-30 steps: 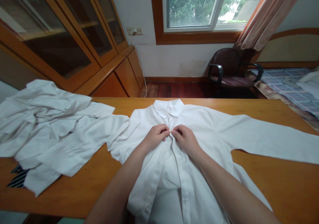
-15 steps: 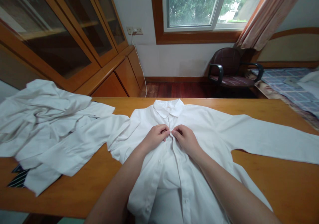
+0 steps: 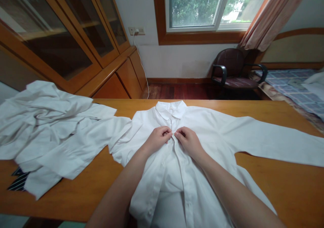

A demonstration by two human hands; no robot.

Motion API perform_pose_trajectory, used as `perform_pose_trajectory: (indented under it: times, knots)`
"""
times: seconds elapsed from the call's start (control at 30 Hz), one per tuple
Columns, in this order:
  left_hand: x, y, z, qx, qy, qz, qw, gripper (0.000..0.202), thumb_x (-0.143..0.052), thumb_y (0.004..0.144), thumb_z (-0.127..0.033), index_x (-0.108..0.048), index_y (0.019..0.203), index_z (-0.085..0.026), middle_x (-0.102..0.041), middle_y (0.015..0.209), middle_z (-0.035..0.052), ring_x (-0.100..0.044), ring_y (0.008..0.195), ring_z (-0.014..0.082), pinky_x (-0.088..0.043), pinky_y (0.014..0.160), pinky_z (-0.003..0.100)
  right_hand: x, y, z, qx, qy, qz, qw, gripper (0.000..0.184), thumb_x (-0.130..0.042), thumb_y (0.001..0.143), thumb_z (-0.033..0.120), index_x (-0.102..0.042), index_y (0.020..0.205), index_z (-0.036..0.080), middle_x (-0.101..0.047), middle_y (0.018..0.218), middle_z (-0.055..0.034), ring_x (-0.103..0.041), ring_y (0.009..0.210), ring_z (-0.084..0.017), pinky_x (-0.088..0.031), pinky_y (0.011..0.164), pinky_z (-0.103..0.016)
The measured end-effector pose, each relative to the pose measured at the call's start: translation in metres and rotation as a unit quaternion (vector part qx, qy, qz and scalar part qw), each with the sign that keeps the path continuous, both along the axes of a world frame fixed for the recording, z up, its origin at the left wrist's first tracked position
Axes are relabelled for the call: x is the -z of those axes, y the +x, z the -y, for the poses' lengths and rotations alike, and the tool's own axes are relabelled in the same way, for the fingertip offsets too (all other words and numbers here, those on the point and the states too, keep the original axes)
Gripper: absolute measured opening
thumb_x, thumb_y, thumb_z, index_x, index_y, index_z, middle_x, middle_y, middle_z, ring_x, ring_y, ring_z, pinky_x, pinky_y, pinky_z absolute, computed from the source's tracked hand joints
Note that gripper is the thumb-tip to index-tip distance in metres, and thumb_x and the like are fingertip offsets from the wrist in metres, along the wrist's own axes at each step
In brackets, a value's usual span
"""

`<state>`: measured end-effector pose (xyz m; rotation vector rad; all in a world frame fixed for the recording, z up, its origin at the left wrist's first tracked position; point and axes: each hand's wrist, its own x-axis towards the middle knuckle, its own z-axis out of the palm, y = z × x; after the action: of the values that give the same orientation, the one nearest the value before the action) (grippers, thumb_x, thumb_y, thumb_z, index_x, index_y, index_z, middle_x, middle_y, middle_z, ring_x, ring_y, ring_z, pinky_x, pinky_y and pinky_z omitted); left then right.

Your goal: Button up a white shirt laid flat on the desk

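A white long-sleeved shirt (image 3: 217,130) lies face up on the wooden table (image 3: 278,184), collar away from me, its right sleeve stretched out to the right. My left hand (image 3: 158,138) and my right hand (image 3: 188,140) meet at the shirt's front placket just below the collar. Both hands have their fingers curled and pinch the placket edges, fingertips almost touching. The button itself is hidden by the fingers.
A heap of crumpled white garments (image 3: 43,120) covers the table's left part, with a dark striped cloth (image 3: 17,182) under it. Wooden glass-door cabinets (image 3: 63,35) stand at the left, an armchair (image 3: 233,71) and a bed (image 3: 298,89) behind the table.
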<state>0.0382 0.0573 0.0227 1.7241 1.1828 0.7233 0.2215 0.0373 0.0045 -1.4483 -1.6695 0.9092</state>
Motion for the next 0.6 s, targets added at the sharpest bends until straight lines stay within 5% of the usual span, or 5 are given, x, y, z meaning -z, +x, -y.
perform_pose_trajectory:
  times: [0.6]
  knots:
    - [0.0053,0.0,-0.0012,-0.016,-0.009,0.013,1.0,0.019,-0.061,0.083,-0.034,-0.066,0.079,-0.016,-0.058,0.066,-0.0021,-0.053,0.058,0.0115,-0.041,0.058,0.022,0.0,0.0004,-0.0011,-0.01,0.005,-0.001,1.0,0.014,-0.058,0.089,0.027,-0.065,0.079,0.02,-0.065,0.072,-0.0013,-0.058,0.07,-0.017,-0.041,0.067,-0.027]
